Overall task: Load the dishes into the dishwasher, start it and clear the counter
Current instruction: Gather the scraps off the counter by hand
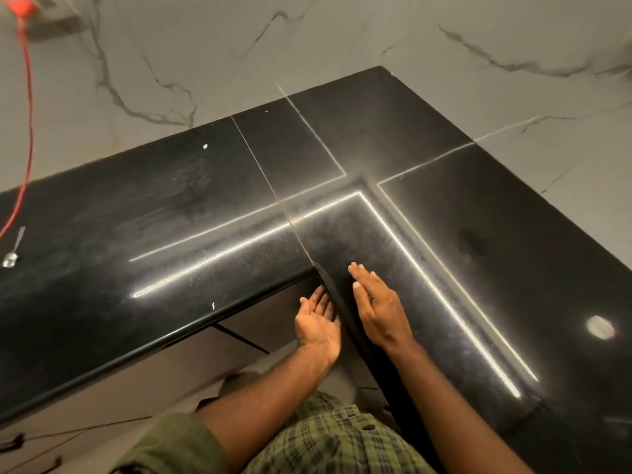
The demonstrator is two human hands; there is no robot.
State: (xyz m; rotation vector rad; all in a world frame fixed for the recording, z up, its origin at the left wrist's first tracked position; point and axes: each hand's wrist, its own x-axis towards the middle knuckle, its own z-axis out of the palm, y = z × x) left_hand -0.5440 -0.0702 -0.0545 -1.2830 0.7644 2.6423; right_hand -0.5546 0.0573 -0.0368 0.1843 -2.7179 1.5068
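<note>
- Counter (191, 213) of glossy black stone is running in an L shape through the head view, its inner corner sitting just beyond the two hands and bright strip-light reflections crossing its top.
- Right hand (379, 309) is lying palm down on the counter near its front edge, fingers straight and close together, holding nothing.
- Left hand (318, 323) is hovering just below and beside that edge, palm up, fingers relaxed and spread open, holding nothing; its fingertips are reaching close to the edge, though contact cannot be told.
- Spoon (13, 248) is lying alone on the counter at the far left, bowl toward the person, well apart from both hands.
- Red cord (27, 131) is hanging down the marbled wall (342, 35) toward the counter beside the spoon.
- Green checked shirt (328, 443) is filling the bottom of the view.
</note>
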